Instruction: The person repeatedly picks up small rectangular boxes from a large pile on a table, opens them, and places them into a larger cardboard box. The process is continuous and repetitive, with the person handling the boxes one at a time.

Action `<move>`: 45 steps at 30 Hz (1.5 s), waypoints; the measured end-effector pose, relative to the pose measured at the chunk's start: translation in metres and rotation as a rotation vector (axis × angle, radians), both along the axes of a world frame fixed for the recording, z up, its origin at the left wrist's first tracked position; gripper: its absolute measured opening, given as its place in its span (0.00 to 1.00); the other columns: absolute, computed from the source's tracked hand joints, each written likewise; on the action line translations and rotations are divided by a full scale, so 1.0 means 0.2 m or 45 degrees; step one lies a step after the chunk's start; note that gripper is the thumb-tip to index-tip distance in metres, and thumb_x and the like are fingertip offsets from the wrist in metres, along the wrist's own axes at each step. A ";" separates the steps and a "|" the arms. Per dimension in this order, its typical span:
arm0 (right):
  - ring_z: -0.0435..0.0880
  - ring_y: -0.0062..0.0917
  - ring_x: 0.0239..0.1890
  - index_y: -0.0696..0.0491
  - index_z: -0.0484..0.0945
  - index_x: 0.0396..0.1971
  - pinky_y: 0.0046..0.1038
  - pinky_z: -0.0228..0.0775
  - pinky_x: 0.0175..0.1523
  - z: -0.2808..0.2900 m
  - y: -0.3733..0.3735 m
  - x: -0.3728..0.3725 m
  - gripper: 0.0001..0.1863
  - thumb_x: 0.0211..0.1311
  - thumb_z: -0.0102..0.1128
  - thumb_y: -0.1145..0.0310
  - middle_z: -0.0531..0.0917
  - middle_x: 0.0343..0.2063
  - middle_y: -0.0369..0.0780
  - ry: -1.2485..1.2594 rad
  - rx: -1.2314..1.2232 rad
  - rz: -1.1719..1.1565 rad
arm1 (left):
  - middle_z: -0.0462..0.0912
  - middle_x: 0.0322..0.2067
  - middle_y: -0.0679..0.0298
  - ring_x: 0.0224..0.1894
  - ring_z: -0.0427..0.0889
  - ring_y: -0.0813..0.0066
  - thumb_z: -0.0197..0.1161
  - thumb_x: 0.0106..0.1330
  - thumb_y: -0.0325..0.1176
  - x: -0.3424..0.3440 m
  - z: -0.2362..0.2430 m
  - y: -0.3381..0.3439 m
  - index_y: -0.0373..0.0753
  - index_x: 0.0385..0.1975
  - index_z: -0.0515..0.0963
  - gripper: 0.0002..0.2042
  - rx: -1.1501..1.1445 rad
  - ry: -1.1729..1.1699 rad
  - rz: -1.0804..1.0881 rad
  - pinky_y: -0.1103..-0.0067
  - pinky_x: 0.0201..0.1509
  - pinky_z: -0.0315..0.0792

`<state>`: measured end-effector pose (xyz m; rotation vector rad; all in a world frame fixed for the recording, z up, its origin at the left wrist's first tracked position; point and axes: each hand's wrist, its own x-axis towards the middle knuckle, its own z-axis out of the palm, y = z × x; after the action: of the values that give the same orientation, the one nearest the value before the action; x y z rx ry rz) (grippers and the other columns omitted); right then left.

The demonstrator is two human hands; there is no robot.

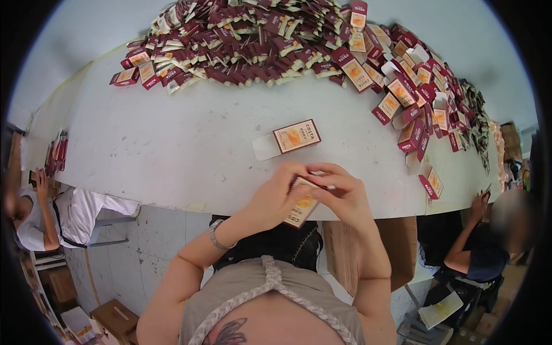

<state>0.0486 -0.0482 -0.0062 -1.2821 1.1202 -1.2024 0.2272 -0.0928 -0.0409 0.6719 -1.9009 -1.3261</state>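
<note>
Now we have one small box (297, 214) in both hands, just over the near edge of the table (172, 138). It is dark red and cream, with its front up. Our left hand (280, 192) is bent around its top part, fingers curled in. Our right hand (344, 194) is bent too, with the thumb pressing on the front. Our fingers hide the top end, so we cannot tell if it is open.

Just past our hands lies a second box (298, 136), its white flap sticking out to the left. It sits between us and a big heap of red packets (241, 49) at the far side. To the right, we see lots more boxes (411, 95) in a messy pile. A big brown carton (397, 244) stands below the table, beside our lap. One person (31, 221) sits far left, and another person (486, 264) sits far right.
</note>
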 end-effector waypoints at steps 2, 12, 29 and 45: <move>0.78 0.27 0.48 0.54 0.81 0.45 0.26 0.74 0.45 0.05 0.12 -0.18 0.15 0.56 0.63 0.75 0.80 0.45 0.41 0.200 0.062 0.092 | 0.69 0.49 0.50 0.48 0.74 0.57 0.56 0.66 0.35 -0.05 0.05 -0.04 0.39 0.51 0.65 0.16 0.064 -0.102 -0.304 0.71 0.52 0.69; 0.82 0.21 0.39 0.54 0.81 0.45 0.24 0.72 0.46 0.11 -0.44 -0.40 0.17 0.61 0.60 0.59 0.85 0.36 0.41 0.948 0.232 0.112 | 0.67 0.46 0.49 0.49 0.69 0.57 0.58 0.53 0.31 -0.08 0.00 -0.61 0.42 0.64 0.58 0.34 -0.114 -0.475 0.276 0.68 0.55 0.67; 0.70 0.41 0.54 0.61 0.80 0.39 0.38 0.58 0.60 -0.54 -1.40 -0.30 0.30 0.50 0.64 0.47 0.75 0.48 0.51 0.755 -0.359 -0.798 | 0.74 0.48 0.66 0.53 0.71 0.61 0.74 0.36 0.43 0.56 0.01 -0.38 0.43 0.40 0.73 0.28 -1.010 -0.938 0.066 0.64 0.54 0.68; 0.77 0.23 0.28 0.57 0.77 0.37 0.25 0.70 0.35 0.07 -0.60 0.04 0.16 0.54 0.68 0.62 0.79 0.26 0.38 0.731 -0.448 -0.170 | 0.80 0.40 0.59 0.39 0.80 0.68 0.68 0.56 0.42 0.17 -0.08 -0.37 0.34 0.51 0.67 0.27 0.203 -0.222 0.350 0.77 0.44 0.73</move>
<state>0.0568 -0.1687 0.0074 -1.9278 1.4598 -1.1962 0.2604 -0.1659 -0.0564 1.1198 -1.7696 -1.2834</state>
